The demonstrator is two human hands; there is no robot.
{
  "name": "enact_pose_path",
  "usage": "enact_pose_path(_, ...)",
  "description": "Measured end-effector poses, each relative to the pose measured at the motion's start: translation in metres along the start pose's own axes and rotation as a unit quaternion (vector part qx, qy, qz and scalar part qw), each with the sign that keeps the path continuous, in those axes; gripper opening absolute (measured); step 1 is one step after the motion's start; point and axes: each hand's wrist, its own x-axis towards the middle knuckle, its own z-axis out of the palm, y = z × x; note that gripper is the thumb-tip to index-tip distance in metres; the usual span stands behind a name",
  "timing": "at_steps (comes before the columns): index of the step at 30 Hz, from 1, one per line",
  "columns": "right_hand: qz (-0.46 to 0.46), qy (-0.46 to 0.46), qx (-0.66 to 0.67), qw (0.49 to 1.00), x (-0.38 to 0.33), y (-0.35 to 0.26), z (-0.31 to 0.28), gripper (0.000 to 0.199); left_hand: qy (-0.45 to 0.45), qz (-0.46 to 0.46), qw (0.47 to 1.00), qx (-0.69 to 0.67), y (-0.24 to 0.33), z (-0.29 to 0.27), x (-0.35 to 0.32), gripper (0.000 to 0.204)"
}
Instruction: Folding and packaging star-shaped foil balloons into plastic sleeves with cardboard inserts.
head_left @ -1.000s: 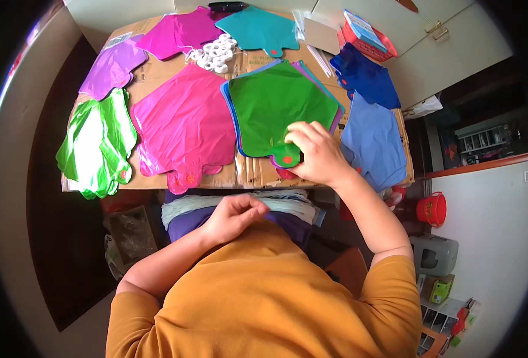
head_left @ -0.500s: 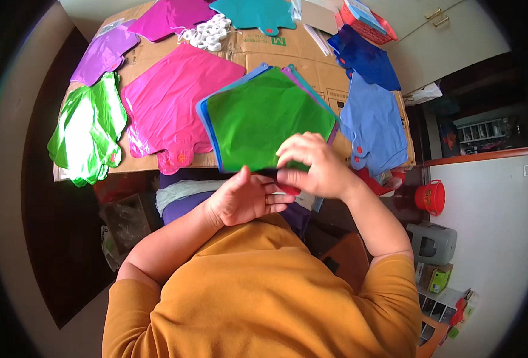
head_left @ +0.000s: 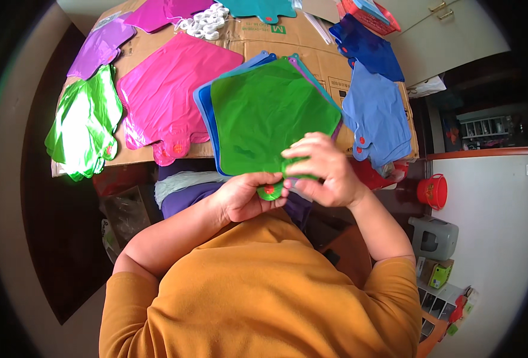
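A stack of flat five-sided film sheets lies at the table's near edge, with a green film sheet [head_left: 270, 119] on top and blue, teal and purple edges showing beneath. My left hand [head_left: 243, 194] pinches a rounded green tab with a red mark [head_left: 270, 190] at the sheet's near end, thumb on top. Close on its right, my right hand [head_left: 326, 170] curls its fingers and thumb around green film beside that tab; the exact grip is partly hidden. Left of the stack lies a pink film sheet [head_left: 162, 92] with similar tabs.
Cardboard [head_left: 258, 36] covers the table. Around the stack lie shiny green sheets [head_left: 88, 122], light blue sheets [head_left: 377, 110], dark blue sheets [head_left: 368, 48] and a teal sheet [head_left: 258, 7]. White string coils [head_left: 204, 24] sit at the back, a red basket [head_left: 383, 22] at the back right.
My left hand has gone from open, palm up, to pinching the green tab. The right hand has moved slightly right onto green film. The table has shifted slightly up in view.
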Motion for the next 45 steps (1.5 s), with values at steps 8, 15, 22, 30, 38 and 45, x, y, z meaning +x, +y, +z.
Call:
enact_pose_path(8,0.427,0.161,0.234,0.858,0.006,0.086,-0.068,0.054,-0.069,-0.032,0.997,-0.012,0.009,-0.002,-0.001,0.007)
enact_pose_path(15,0.463,-0.097,0.325,0.819,0.081,0.126,-0.094,0.032,-0.052,-0.085,0.987,0.129,0.012,0.005,0.011,0.031)
enact_pose_path(22,0.475,-0.173,0.192,0.841,0.11,0.127,-0.075,0.025,-0.037,-0.05,0.99,0.13,0.015,0.008,0.006,0.018)
enact_pose_path(30,0.471,0.02,-0.123,0.873,0.171,0.15,-0.031,0.066,0.02,-0.037,0.981,0.191,0.005,0.011,0.023,0.009)
enact_pose_path(38,0.524,-0.028,-0.126,0.842,0.18,0.149,-0.039,0.019,0.003,-0.036,0.988,0.153,0.015,0.006,0.014,0.015)
enact_pose_path(45,0.494,0.009,-0.056,0.867,0.168,0.16,-0.036,0.04,-0.033,-0.055,0.993,0.095,0.013,-0.004,0.027,0.013)
